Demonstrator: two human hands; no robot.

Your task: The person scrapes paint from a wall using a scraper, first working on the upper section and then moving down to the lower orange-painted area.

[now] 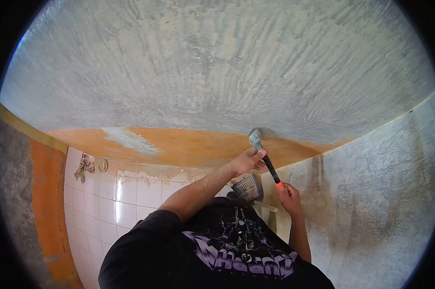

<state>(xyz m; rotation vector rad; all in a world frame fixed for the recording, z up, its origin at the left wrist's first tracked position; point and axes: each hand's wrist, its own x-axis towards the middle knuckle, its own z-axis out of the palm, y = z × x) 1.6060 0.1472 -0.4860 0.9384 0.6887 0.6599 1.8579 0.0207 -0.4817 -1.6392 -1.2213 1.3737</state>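
A scraper (271, 166) with a grey head and a black handle, orange near its lower end, slants across the middle of the view. Its head touches or is very near the wall (203, 96), where the grey scraped surface meets a band of orange paint (188, 144). My left hand (249, 161), dusty along the forearm, is closed round the upper handle just below the head. Lower down, my right hand (289, 196) grips the orange end of the handle.
Below my hands a grey slotted container (247, 189) stands on the floor near the wall. White tiles (150, 192) with dust and debris lie to the left, with a crumpled rag (84, 167) and a round ring (103, 165). A side wall (371, 192) rises at the right.
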